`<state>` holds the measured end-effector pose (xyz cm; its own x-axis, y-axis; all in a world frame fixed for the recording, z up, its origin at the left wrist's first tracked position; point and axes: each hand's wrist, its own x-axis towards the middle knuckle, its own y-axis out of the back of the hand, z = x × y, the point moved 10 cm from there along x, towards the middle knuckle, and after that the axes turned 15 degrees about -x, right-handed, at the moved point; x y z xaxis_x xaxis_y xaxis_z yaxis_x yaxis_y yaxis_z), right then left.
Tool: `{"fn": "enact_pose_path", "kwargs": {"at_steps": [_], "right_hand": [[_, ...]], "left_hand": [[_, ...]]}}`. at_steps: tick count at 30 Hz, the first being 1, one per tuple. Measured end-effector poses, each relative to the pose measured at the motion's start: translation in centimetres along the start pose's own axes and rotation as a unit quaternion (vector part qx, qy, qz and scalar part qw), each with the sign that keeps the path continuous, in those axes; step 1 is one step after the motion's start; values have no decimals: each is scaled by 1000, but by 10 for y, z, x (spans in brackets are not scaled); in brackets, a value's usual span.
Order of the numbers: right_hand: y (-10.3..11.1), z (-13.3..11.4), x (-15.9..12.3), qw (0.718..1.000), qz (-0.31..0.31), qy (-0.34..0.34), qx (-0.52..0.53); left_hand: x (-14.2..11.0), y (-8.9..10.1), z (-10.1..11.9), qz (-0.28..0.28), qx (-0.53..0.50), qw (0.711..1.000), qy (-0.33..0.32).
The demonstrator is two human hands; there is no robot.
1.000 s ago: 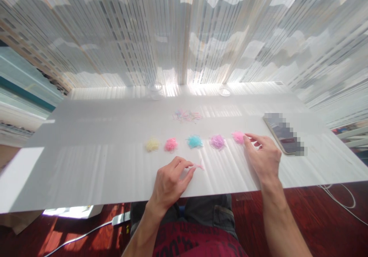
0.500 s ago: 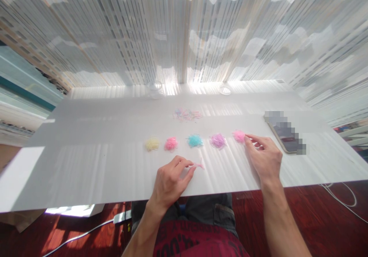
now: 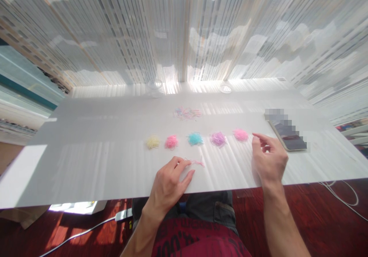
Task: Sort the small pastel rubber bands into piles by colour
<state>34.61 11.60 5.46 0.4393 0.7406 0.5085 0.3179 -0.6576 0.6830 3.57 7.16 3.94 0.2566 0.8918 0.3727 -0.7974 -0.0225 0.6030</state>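
Note:
My left hand (image 3: 172,180) rests near the table's front edge, thumb and forefinger apart. Its forefinger touches or nearly touches a small strand of pink rubber bands (image 3: 199,163) on the table. To the right, my right hand (image 3: 269,155) hovers beside the light pink pile (image 3: 240,135), fingers curled and tips slightly apart, nothing visible between them. Left of that pile, in a row, lie purple (image 3: 218,138), turquoise (image 3: 195,138), coral pink (image 3: 171,141) and pale yellow (image 3: 152,141) piles of what look like small rubber bands. Behind the row is a loose mixed-colour heap (image 3: 187,113).
A phone (image 3: 289,134) lies right of my right hand. Two clear round containers or lids (image 3: 225,89) stand at the back by the striped curtain (image 3: 184,31). The white table (image 3: 94,165) ends just before my lap. White cables (image 3: 345,195) hang at the lower right.
My right hand has drawn back to the right, away from the light pink pile. The left thumb has parted from the forefinger, leaving the pink strand on the table.

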Motion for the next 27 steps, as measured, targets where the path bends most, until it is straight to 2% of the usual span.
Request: {"fn": "enact_pose_path", "kwargs": {"at_steps": [2, 3, 7, 10, 14, 18, 21, 24, 27], "right_hand": [[6, -21, -13, 999, 6, 49, 10], [5, -35, -22, 996, -12, 83, 22], [-11, -93, -65, 959, -123, 222, 124], [-27, -115, -86, 935, -184, 263, 154], [-41, -119, -91, 928, -214, 269, 145], [-44, -118, -91, 925, -228, 270, 139], [-45, -117, -93, 923, -241, 269, 136], [-47, -115, -94, 924, -246, 262, 133], [-48, -114, -94, 925, -247, 258, 131]], "left_hand": [[-1, 0, 0, -2, 3, 1000, 4], [-2, -1, 0, -2, 4, 1000, 7], [1, -2, -3, 11, 16, 1000, 18], [3, -3, -4, 22, 24, 999, 17], [6, -6, -2, 19, 46, 999, 11], [6, -6, 0, 9, 44, 999, 6], [7, 3, -9, 35, -64, 996, 58], [4, 14, -27, 85, -188, 969, 137], [-1, 15, -40, 106, -261, 941, 189]]}}
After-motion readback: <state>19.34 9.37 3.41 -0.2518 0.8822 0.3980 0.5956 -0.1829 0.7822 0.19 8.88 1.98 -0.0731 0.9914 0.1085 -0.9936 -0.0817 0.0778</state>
